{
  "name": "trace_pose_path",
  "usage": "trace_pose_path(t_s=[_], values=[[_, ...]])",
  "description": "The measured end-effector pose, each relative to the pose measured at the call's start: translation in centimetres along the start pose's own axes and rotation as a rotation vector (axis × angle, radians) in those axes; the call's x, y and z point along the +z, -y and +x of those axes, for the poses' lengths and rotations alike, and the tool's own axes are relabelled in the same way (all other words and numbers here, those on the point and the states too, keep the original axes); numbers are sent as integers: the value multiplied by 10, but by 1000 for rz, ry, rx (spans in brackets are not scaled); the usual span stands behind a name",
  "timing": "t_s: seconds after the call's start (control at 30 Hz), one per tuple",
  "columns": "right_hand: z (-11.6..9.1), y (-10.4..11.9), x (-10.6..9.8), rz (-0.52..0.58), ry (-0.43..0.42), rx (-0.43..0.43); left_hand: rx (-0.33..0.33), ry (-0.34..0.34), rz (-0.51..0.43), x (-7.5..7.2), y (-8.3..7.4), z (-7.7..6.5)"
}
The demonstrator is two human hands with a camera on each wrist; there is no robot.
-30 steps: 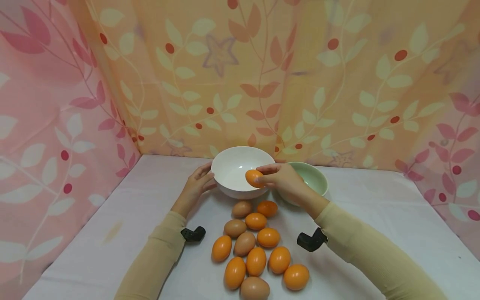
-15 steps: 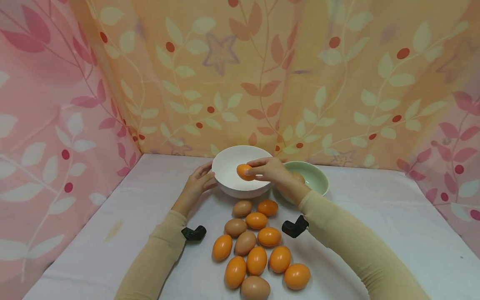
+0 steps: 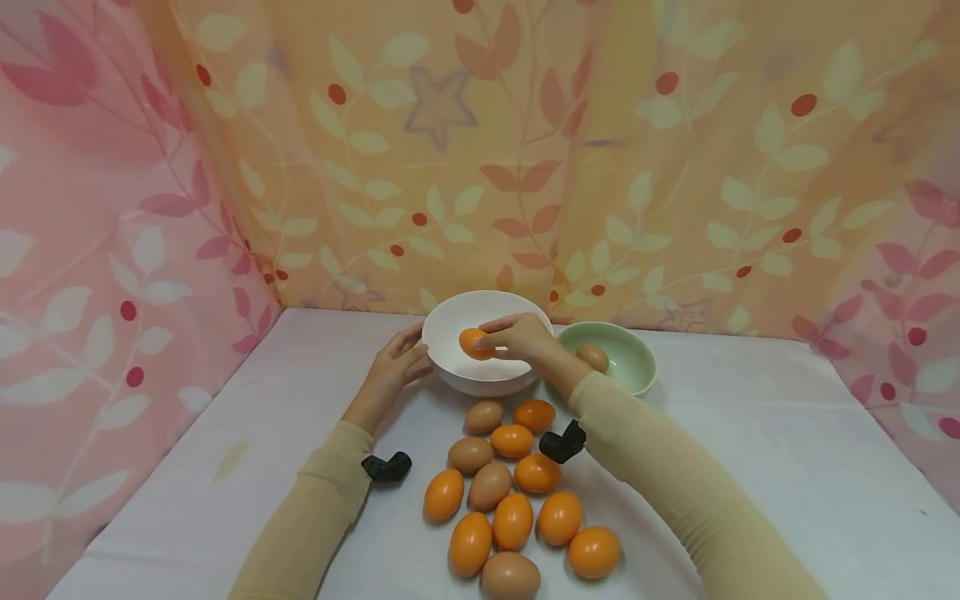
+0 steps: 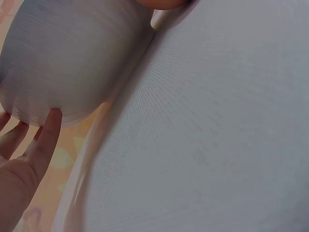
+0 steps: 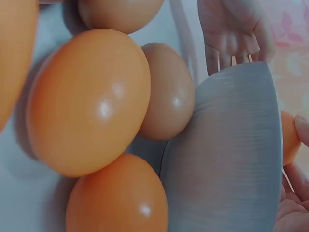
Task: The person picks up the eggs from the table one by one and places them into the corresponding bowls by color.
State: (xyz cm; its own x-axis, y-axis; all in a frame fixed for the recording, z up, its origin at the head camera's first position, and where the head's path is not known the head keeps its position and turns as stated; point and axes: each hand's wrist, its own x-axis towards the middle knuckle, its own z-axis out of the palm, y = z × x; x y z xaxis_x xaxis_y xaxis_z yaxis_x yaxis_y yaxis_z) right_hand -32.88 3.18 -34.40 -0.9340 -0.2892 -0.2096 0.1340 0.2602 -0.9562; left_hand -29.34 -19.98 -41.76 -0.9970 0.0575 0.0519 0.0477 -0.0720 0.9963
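Note:
My right hand [image 3: 521, 337] pinches an orange egg [image 3: 472, 342] over the inside of a white bowl [image 3: 480, 387]. In the right wrist view that egg [image 5: 289, 138] shows just past the bowl's rim, between thumb and fingers; whether it touches the bowl inside, I cannot tell. My left hand [image 3: 396, 360] rests against the bowl's left side. From the left wrist, its extended fingers [image 4: 46, 140] touch the outer wall. Several orange and brown eggs [image 3: 513, 522] lie on the cloth in front of the bowl.
A pale green bowl [image 3: 637, 358] with a brown egg [image 3: 592, 358] in it stands right of the white bowl, partly behind my right forearm. A white cloth [image 3: 247, 400] covers the table. Patterned curtains [image 3: 442, 167] rise behind and at both sides.
My right hand has carried the orange egg leftward, from the white bowl's right part to over its middle. The brown egg in the green bowl has come into sight. My left hand stays put.

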Motion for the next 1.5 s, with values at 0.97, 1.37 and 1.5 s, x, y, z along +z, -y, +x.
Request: trace_pose_path(t_s=[0.97, 1.37, 1.5], values=[[18, -11, 12, -247, 64, 56, 7, -2, 17, 0, 1, 1], [20, -13, 12, -308, 121, 73, 13, 7, 16, 0, 2, 2], [20, -12, 12, -333, 123, 75, 9, 5, 15, 0, 2, 2]])
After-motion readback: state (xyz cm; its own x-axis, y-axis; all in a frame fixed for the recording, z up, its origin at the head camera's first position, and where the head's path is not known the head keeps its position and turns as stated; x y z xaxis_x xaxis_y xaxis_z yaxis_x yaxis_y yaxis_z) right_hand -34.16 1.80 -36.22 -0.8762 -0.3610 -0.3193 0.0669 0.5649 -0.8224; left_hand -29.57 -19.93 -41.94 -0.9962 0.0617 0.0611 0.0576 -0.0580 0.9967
